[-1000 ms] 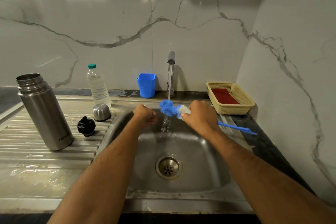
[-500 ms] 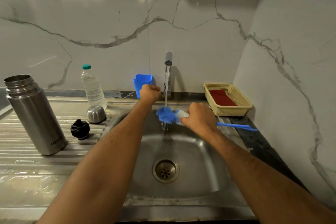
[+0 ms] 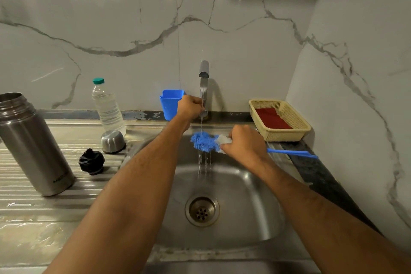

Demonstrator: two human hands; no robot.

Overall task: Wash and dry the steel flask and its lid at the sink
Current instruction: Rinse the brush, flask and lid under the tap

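Note:
The steel flask [image 3: 33,144] stands upright and uncapped on the ribbed draining board at the left. Its black stopper [image 3: 91,161] and steel cup lid [image 3: 113,141] lie on the board near the sink's left rim. My right hand [image 3: 243,145] grips a blue bottle brush [image 3: 203,141] by the neck, its bristle head under the running stream, its handle sticking out right. My left hand [image 3: 192,107] reaches back to the tap [image 3: 203,87], fingers curled at its base.
The steel sink [image 3: 240,196] has an open drain in its middle. A clear water bottle [image 3: 106,107] and a blue cup [image 3: 171,103] stand at the back ledge. A cream basket [image 3: 284,133] with a red cloth sits at the right, beside the wall.
My left hand rose from the sink's left rim up to the base of the tap. The brush stays under the water in my right hand.

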